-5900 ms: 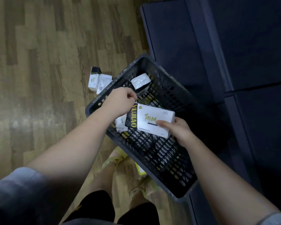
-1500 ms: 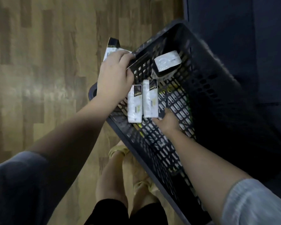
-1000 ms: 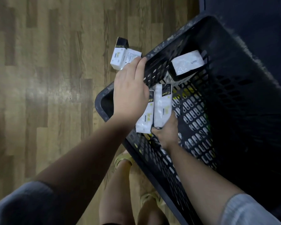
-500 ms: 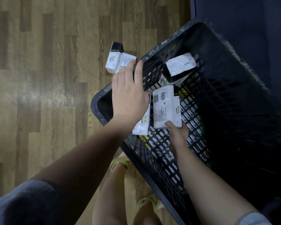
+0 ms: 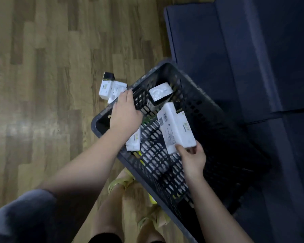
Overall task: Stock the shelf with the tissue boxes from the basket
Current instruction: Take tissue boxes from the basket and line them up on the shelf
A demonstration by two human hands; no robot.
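Observation:
A black plastic basket (image 5: 209, 109) stands tilted in front of me. My right hand (image 5: 193, 158) pinches the near end of a white tissue box (image 5: 177, 127), held up over the basket's floor with its barcode side showing. My left hand (image 5: 125, 111) grips the basket's left wall, fingers outside and thumb inside. A second white box (image 5: 133, 141) lies in the basket just below my left wrist. A third box (image 5: 161, 93) with a black side leans in the basket's far corner.
Two more white and black boxes (image 5: 109, 86) stand on the wooden floor (image 5: 42, 85) just outside the basket's far left rim. Dark blue flat panels (image 5: 226, 50) fill the right side. My legs and yellow sandals (image 5: 123, 183) are below the basket.
My right hand has raised its tissue box up and to the right, away from the box by my left wrist. My left hand stays on the basket's wall.

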